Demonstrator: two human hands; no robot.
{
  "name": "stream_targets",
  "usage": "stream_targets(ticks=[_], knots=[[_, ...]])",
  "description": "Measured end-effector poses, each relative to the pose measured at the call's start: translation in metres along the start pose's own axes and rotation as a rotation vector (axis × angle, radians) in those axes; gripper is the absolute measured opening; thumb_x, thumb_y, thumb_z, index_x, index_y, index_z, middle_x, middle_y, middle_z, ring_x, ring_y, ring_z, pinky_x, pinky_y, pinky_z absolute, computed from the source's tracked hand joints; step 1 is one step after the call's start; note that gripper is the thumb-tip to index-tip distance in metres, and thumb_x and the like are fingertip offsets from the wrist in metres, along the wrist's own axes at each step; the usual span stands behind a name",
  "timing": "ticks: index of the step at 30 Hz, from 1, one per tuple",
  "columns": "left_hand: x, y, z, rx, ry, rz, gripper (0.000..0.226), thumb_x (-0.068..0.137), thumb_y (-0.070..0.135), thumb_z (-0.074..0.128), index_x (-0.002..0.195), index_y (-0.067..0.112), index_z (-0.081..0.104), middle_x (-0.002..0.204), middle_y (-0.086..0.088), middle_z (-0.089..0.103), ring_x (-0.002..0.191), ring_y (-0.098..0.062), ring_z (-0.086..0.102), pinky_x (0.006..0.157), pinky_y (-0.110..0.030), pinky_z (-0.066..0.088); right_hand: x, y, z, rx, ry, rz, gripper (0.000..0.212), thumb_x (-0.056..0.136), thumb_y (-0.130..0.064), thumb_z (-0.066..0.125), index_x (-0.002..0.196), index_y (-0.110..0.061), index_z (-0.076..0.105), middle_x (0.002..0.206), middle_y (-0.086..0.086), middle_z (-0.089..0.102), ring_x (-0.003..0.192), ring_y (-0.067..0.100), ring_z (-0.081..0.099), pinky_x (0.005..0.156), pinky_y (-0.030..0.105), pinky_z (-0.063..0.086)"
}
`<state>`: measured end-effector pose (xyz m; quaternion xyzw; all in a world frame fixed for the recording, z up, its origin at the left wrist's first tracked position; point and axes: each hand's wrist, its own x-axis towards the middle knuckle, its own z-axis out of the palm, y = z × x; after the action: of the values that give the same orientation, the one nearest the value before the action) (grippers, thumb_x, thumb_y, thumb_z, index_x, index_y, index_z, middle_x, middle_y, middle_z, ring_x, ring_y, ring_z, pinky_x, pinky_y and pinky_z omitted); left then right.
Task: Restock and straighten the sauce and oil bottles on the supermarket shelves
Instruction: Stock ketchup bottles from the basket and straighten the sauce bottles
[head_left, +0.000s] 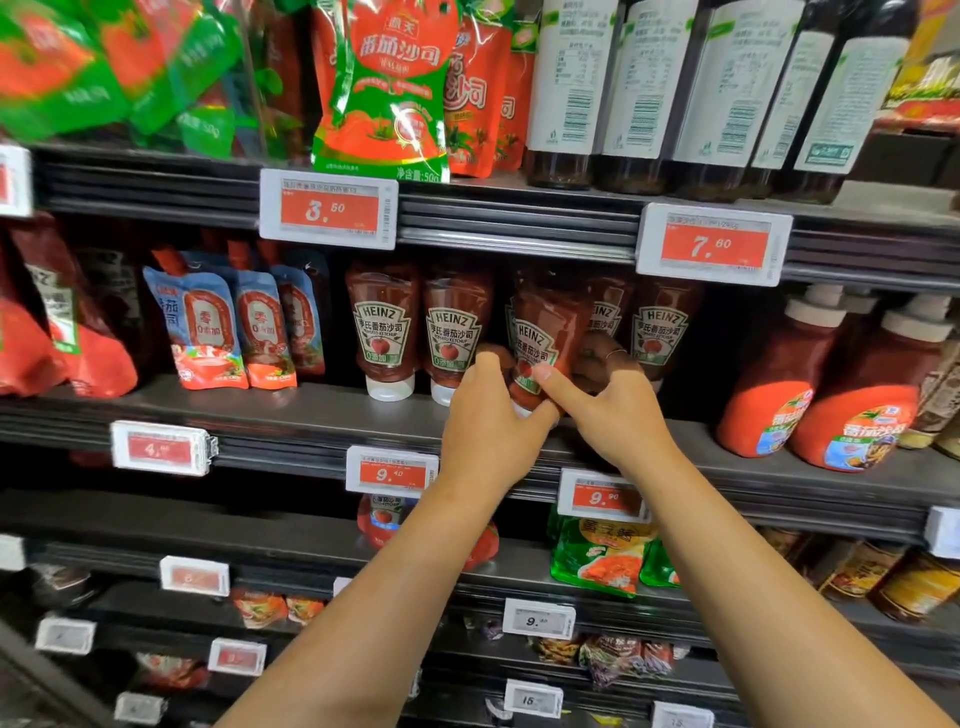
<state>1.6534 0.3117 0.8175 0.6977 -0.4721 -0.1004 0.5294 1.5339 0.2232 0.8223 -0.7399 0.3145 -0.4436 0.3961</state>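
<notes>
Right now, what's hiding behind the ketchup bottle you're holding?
Behind the tilted Heinz bottle, held by the left hand and right hand, another Heinz bottle peeks out. Its lower half is covered, and anything deeper on the shelf is too dark to see.

dark shelf (311, 410), ketchup bottles (385, 332), pouches (208, 332)

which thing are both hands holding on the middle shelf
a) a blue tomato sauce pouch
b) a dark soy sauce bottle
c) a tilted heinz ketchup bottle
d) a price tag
c: the left hand and right hand both grip the Heinz ketchup bottle, which leans out of line with the upright Heinz bottles beside it on the shelf.
</notes>
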Motion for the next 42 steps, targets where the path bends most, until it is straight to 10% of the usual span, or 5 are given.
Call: stream_targets(ticks=[6, 12, 20, 27, 42], knots=[[-0.009, -0.009, -0.016, -0.01, 0.133, 0.169, 0.026, 0.084, 0.027, 0.077, 0.1, 0.03, 0.057, 0.102, 0.014, 0.058, 0.092, -0.002, 0.062, 0.072, -0.014, 0.052, -0.005, 0.007, -0.002, -0.15, 0.078, 0.002, 0.04, 0.093, -0.054, 0.064, 0.124, -0.03, 0.06, 0.106, -0.014, 0.073, 0.098, 0.0, 0.068, 0.082, 0.022, 0.053], [0.003, -0.025, -0.066, 0.22, 0.546, 0.081, 0.062, 0.069, 0.041, 0.085, 0.11, 0.016, 0.046, 0.114, 0.002, 0.046, 0.114, -0.024, 0.043, 0.093, -0.039, 0.043, -0.006, 0.006, 0.001, -0.219, 0.156, 0.012, 0.038, 0.097, -0.044, 0.063, 0.126, -0.02, 0.059, 0.093, -0.019, 0.069, 0.082, -0.016, 0.061, 0.061, 0.002, 0.043], [0.032, -0.043, -0.071, 0.246, 0.264, -0.189, 0.113, 0.054, 0.064, 0.09, 0.132, -0.003, 0.044, 0.134, -0.018, 0.043, 0.117, -0.032, 0.052, 0.087, -0.032, 0.045, -0.003, -0.003, 0.005, -0.471, 0.104, 0.025, 0.062, 0.084, -0.053, 0.075, 0.127, -0.011, 0.06, 0.085, -0.008, 0.068, 0.068, 0.001, 0.057, 0.052, 0.006, 0.038], [0.04, -0.048, -0.069, 0.23, 0.219, -0.24, 0.078, 0.061, 0.064, 0.088, 0.098, 0.007, 0.049, 0.134, -0.024, 0.045, 0.112, -0.03, 0.049, 0.082, -0.03, 0.039, 0.001, -0.01, 0.007, -0.487, 0.008, 0.041, 0.068, 0.09, -0.046, 0.073, 0.142, -0.013, 0.044, 0.113, 0.014, 0.07, 0.103, 0.034, 0.066, 0.086, 0.042, 0.055], [0.039, -0.047, -0.071, 0.219, 0.224, -0.231, 0.104, 0.067, 0.061, 0.085, 0.137, -0.004, 0.045, 0.136, -0.02, 0.046, 0.119, -0.029, 0.049, 0.092, -0.034, 0.047, 0.006, -0.004, 0.019, -0.536, 0.01, 0.057, 0.084, 0.094, -0.045, 0.067, 0.159, -0.022, 0.019, 0.11, 0.017, 0.067, 0.103, 0.038, 0.06, 0.078, 0.032, 0.046]])
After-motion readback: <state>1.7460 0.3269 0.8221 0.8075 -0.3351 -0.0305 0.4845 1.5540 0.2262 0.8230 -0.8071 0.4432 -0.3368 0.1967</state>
